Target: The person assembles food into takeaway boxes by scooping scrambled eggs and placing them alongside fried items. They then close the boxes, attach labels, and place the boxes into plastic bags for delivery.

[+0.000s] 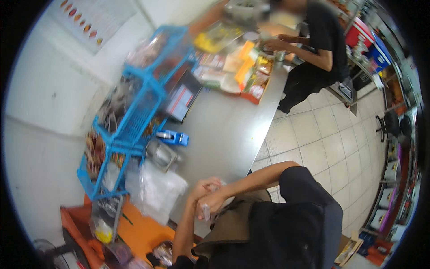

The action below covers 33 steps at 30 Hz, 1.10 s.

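My right hand (213, 202) is closed around a crumpled piece of clear plastic (206, 212), which pokes out below the fingers. Just behind it, my left hand (205, 188) curls its fingers against the same plastic, and the two hands overlap close to my body. What the plastic contains is hidden by the hands. Both are over the near edge of a steel table (221, 134). A stack of clear plastic bags (158, 191) lies to the left of the hands. Beyond it are a metal container (161, 154) and a blue tape dispenser (173, 137).
Blue plastic baskets (134, 124) with packed goods line the wall. A dark box (183, 97) leans beside them. Open cartons of packets (257, 87) stand at the far end, where another person (322, 43) works. An orange surface (144, 232) adjoins at lower left.
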### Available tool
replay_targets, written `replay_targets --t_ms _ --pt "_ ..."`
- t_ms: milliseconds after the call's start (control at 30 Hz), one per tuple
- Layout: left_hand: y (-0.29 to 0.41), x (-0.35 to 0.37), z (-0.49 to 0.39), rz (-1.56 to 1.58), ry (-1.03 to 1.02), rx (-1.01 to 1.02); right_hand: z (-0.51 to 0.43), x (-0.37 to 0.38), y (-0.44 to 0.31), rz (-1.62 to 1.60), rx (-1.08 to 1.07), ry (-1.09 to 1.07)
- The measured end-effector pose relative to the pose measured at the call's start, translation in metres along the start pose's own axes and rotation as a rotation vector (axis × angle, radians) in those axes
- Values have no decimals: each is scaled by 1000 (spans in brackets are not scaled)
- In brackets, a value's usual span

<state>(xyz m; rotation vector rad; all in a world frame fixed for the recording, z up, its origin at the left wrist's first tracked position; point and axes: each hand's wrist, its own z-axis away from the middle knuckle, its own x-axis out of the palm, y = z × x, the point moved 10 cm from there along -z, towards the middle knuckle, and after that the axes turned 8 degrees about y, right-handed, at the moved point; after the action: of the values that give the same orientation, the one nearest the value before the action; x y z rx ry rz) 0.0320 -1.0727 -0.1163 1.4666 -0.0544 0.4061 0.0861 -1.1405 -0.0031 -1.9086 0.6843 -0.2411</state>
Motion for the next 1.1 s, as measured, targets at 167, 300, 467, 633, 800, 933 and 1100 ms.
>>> replay_targets --t_ms 167,300,467,633,800,933,1100 --pt "84 9 85 -70 333 -49 3 -29 -49 453 -56 162" --pt "13 27 110 -867 532 -40 -22 -2 -29 687 -3 34" --pt "-42 20 86 -320 674 -84 -8 -4 12 645 175 -68" --pt "16 26 95 -393 918 227 46 -69 3 838 440 28" --pt "89 62 112 -1281 1118 471 39 -47 25 788 251 44" --pt "98 55 108 -1319 966 399 54 -62 20 632 340 -54" --pt "116 44 61 -1318 578 226 49 -32 68 403 323 85"
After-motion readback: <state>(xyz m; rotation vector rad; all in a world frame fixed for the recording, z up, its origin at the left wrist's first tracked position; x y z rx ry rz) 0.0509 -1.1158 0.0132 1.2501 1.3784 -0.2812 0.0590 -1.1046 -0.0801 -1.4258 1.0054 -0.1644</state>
